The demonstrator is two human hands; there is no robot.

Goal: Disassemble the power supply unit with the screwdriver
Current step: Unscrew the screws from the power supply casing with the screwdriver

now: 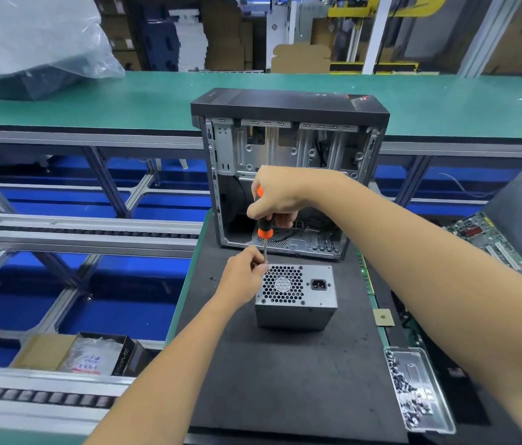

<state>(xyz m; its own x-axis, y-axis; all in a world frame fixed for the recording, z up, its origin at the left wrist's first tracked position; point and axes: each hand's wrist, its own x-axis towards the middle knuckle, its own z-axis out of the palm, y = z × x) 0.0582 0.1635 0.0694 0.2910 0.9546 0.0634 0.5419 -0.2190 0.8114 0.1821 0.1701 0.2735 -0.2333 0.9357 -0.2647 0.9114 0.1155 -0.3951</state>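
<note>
A grey power supply unit (296, 297) stands on the black mat (285, 374), its honeycomb fan grille and power socket facing up. My right hand (277, 194) grips the orange-and-black handle of a screwdriver (265, 231), held upright with its thin shaft pointing down at the unit's top left corner. My left hand (243, 277) holds that same corner, fingers curled around the shaft's tip, which they hide.
An open black computer case (288, 162) stands just behind the unit. A clear tray (420, 390) of screws lies at the mat's right edge, circuit boards (490, 242) beyond it. Left of the mat run conveyor rails (76, 232) and a cardboard box (76, 353).
</note>
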